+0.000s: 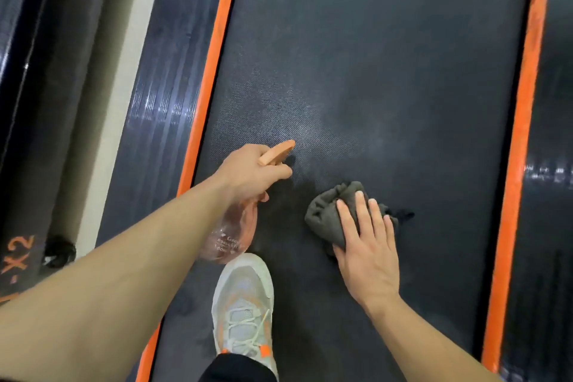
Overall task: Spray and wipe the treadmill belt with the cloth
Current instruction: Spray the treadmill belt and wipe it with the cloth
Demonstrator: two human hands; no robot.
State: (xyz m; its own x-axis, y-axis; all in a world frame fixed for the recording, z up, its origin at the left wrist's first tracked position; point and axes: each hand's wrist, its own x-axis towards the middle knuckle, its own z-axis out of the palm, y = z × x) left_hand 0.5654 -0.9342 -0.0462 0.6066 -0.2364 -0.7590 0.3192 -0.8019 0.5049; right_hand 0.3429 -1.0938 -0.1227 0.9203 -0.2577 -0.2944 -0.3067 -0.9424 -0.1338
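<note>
Orange trims the spray bottle [235,226] that the left hand [248,174] grips at centre frame, fingers curled round its neck and trigger, nozzle aimed toward the upper right over a pale misted patch of the dark treadmill belt [387,56]. Just right of it, the right hand [366,245] presses a crumpled grey-brown cloth [328,214] flat on the belt with straight fingers. A pale sneaker [245,301] stands on the belt at lower centre, between orange side strips [210,65].

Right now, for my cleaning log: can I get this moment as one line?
left hand grips spray bottle aimed at belt | right hand presses cloth on belt | shoe on belt
</note>
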